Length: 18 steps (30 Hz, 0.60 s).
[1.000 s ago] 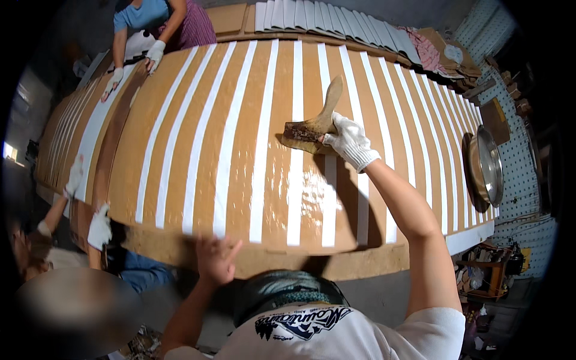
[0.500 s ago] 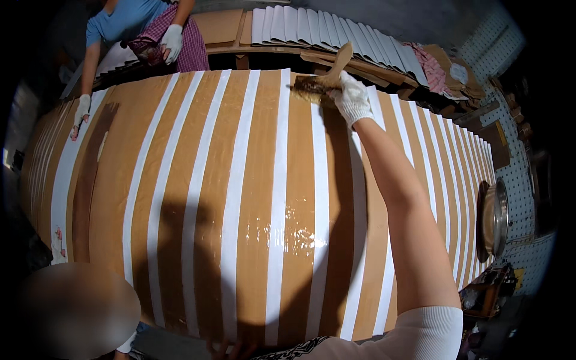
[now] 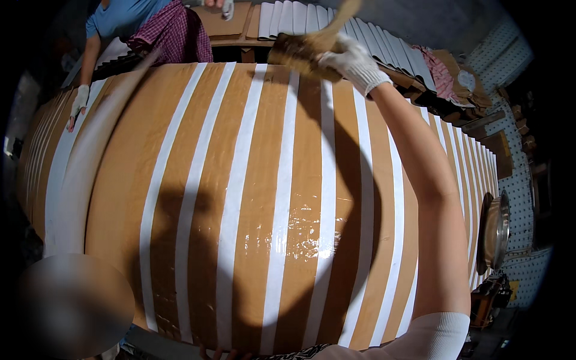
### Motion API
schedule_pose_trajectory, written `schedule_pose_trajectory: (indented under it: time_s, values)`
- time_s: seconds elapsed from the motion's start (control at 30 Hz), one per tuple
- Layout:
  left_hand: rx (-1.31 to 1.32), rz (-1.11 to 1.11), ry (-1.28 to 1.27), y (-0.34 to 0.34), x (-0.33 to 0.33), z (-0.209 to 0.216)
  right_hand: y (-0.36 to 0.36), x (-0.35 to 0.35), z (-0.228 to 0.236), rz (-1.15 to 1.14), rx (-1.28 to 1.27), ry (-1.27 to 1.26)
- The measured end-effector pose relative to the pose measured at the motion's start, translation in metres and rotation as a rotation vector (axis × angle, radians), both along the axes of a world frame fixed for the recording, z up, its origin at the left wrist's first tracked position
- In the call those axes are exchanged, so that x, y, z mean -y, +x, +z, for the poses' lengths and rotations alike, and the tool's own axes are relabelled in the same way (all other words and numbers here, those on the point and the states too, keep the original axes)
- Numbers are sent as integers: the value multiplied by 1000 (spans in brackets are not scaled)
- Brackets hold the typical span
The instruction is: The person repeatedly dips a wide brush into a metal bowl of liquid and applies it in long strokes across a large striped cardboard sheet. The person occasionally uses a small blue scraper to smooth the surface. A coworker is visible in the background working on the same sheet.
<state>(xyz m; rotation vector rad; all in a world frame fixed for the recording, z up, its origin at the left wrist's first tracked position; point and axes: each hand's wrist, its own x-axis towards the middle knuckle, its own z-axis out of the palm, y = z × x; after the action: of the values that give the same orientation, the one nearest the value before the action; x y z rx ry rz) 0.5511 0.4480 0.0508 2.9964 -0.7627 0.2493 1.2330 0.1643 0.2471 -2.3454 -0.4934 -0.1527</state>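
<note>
Head view. Brown sheets (image 3: pixel 307 156) spread in a broad field, smooth, slightly rippled, divided by long white strips (image 3: pixel 236 180) that bow with the lens. Wet-looking gloss near the middle, breaking into bright flecks; a dark shadow falls across part of it. At the right end, a round metal basin (image 3: pixel 503 233) with a shiny rim. Behind the far edge, pale sheets (image 3: pixel 300 19) in an overlapping row; a crumpled pink cloth (image 3: pixel 437 71) near them.

Brush (image 3: pixel 307 55): broad flat head, dark and stained above, tan bristles below, pale handle slanting up to the right. It is at the far edge of the brown sheets, just left of the right hand (image 3: pixel 353 65) and in its grip; bristle contact cannot be told. White knit glove on that hand, fingers closed around the brush. Right arm reaches up from lower right, nearly extended.

Left hand (image 3: pixel 223 355): only fingers at the bottom edge, well apart from the brush; cannot tell whether it holds anything.

Far left, a co-worker's gloved hand (image 3: pixel 79 103) reaches down to the sheets; beside it, a long pale shape (image 3: pixel 81 174), blurred.
</note>
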Motion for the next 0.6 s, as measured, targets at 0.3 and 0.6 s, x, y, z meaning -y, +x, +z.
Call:
schedule_pose_trajectory:
  time_s: [0.3, 0.6]
  values:
    - [-20, 8, 7, 4, -1, 1, 15, -38, -67, -177, 248, -322]
    - [-35, 44, 4, -1, -2, 2, 45, -42, -68, 87, 116, -92]
